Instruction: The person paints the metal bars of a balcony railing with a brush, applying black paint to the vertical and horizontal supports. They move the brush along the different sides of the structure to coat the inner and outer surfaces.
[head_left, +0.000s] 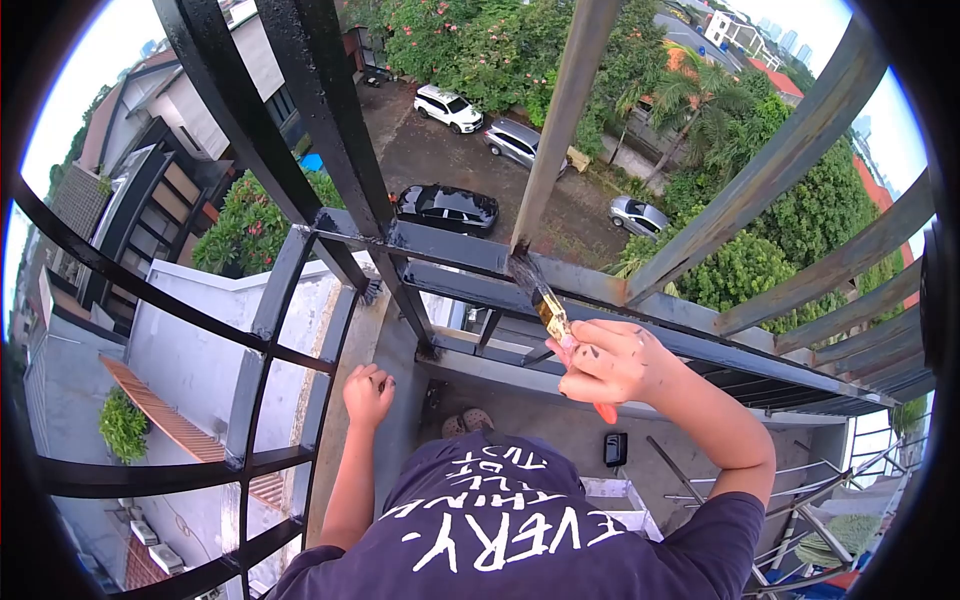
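My right hand (610, 362) is closed around a paintbrush (550, 310) with a metal ferrule and a reddish handle. Its dark bristles touch the horizontal rail (455, 248) near the foot of a grey-brown upright bar (560, 130). Dark smudges mark the knuckles of this hand. Glossy black paint covers the bars at left (320, 110), while those to the right look dull and worn. Held low beside the concrete ledge (350, 385), my left hand (368, 396) is curled into a loose fist with dark-stained fingertips; nothing shows in it.
A small black tray (615, 449) lies on the balcony floor. Metal poles (800, 490) are piled at lower right. A railing with black bars (255, 345) runs along the left. Far below, beyond the railing, are parked cars (447, 208) and trees.
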